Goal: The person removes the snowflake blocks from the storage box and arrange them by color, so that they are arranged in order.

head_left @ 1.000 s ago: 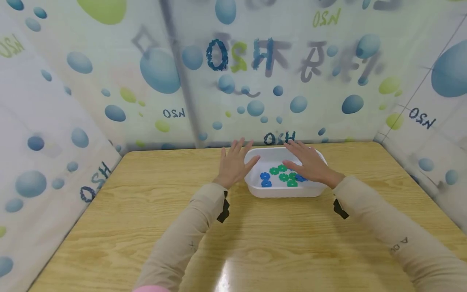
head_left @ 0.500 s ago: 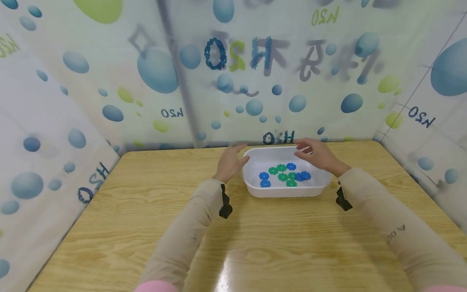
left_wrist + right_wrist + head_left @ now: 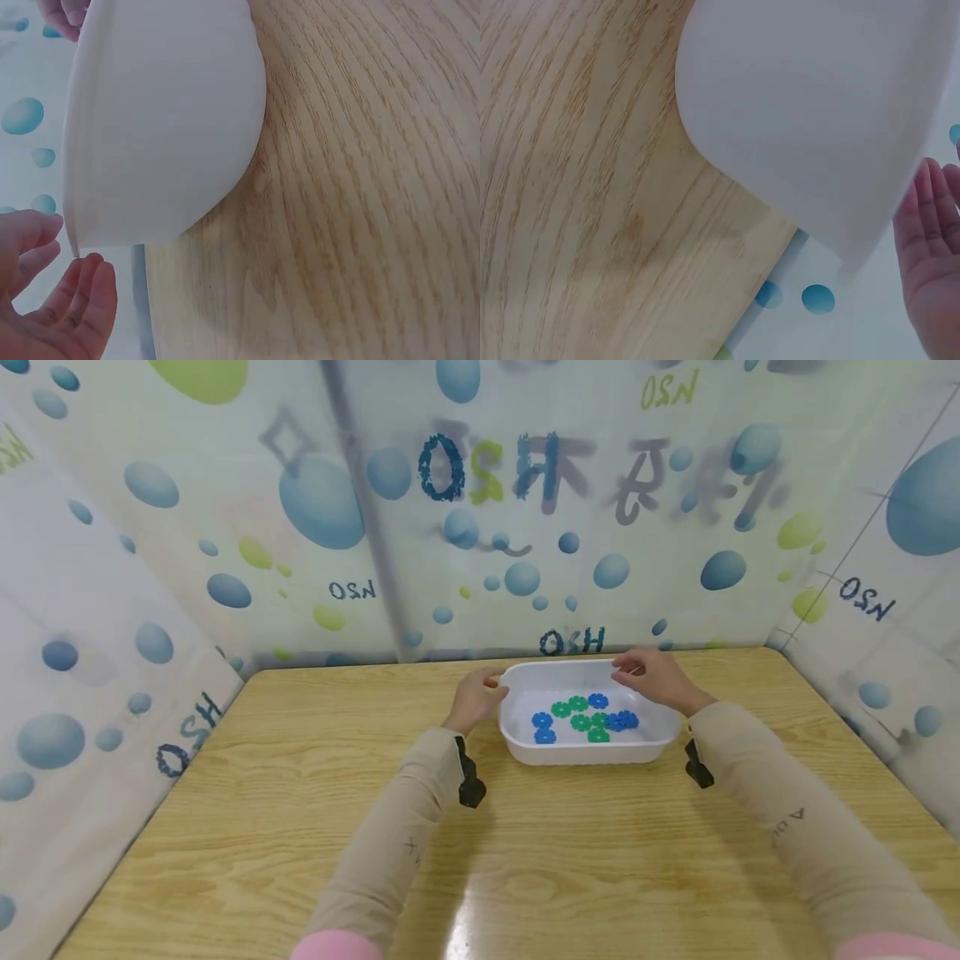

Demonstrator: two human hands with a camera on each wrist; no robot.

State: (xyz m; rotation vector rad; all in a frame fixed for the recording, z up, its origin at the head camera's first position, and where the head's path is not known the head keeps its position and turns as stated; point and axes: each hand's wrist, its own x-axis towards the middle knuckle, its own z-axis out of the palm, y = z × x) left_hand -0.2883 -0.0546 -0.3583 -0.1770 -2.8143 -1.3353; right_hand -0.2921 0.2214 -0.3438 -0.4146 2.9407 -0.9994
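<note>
At the left end of the white tub (image 3: 588, 754), my left grip (image 3: 472, 700) is spread loosely around its rim. The tub sits on the far side of the desk (image 3: 300, 793), holding blue discs (image 3: 543, 721) and green discs (image 3: 581, 722). Over its far right rim, my right grip (image 3: 657, 678) curves, slightly parted; I cannot tell whether it touches.

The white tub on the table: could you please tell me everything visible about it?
The white tub is oblong and open-topped, with rounded corners, smooth flared walls and a thin rim. It looks like plastic. It sits upright on the wood-grain table, near the far edge, holding blue and green flower-shaped pieces. The left hand is at its left end and the right hand at its far right rim; whether either touches it is unclear.
</note>
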